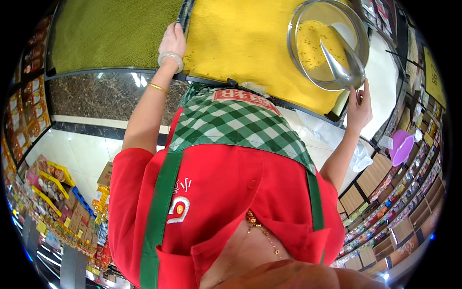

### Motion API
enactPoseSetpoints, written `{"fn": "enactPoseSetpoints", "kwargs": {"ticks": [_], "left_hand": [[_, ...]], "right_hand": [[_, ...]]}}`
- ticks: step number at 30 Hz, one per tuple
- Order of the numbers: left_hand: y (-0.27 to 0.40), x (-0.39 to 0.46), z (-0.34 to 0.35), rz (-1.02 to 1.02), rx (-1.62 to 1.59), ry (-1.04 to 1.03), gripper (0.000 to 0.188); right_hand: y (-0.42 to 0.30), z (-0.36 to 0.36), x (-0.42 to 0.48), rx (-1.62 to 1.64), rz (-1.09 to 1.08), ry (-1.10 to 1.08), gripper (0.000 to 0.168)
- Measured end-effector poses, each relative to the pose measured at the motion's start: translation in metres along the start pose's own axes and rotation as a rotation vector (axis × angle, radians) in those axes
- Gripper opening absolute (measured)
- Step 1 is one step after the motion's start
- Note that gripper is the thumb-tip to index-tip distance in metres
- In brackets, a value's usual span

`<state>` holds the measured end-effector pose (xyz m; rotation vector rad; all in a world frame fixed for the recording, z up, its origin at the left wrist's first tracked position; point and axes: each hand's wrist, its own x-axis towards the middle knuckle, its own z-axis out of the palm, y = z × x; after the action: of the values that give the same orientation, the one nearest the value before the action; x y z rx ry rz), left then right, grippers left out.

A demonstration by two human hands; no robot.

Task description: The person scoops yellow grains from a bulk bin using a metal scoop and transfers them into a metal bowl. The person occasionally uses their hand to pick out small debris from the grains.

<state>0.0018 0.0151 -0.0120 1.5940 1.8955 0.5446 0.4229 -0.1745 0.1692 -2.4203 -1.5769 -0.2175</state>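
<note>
My right hand (360, 110) holds the handle of a shiny metal scoop (346, 68), its fingers closed round it. The scoop rests with its blade inside a round metal-rimmed bowl or sieve (293, 43), over yellow grain dotted with darker bits. That vessel sits on a wide bed of yellow grain (238, 39), probably millet. My left hand (173, 41), with a pale bangle at the wrist, lies on the dark divider (185, 14) between the yellow grain and a bed of green beans (115, 32). Its fingertips touch the divider; they are partly hidden.
A white bed of grain or powder (382, 72) lies right of the yellow one. A dark edge rail (126, 71) runs along the bins' front, above a brown marble panel (115, 97). Stocked shelves stand at both sides, with a purple basin (401, 147) at right.
</note>
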Motion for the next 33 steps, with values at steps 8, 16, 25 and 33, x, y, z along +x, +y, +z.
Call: {"fn": "enactPoseSetpoints", "kwargs": {"ticks": [8, 16, 25, 33], "left_hand": [[0.001, 0.001, 0.0, -0.009, 0.019, -0.007, 0.051], [0.004, 0.0, -0.001, -0.024, 0.03, -0.017, 0.05], [0.002, -0.002, -0.002, -0.045, 0.021, -0.015, 0.048], [0.004, -0.001, 0.0, -0.038, 0.012, -0.023, 0.048]], "right_hand": [[-0.013, 0.017, 0.023, -0.172, 0.123, 0.063, 0.05], [-0.096, 0.136, 0.076, 0.957, 0.401, -0.497, 0.07], [-0.161, 0.178, 0.069, 0.402, -0.524, 0.029, 0.032], [-0.148, 0.188, -0.024, 0.615, -0.323, -0.701, 0.017]]}}
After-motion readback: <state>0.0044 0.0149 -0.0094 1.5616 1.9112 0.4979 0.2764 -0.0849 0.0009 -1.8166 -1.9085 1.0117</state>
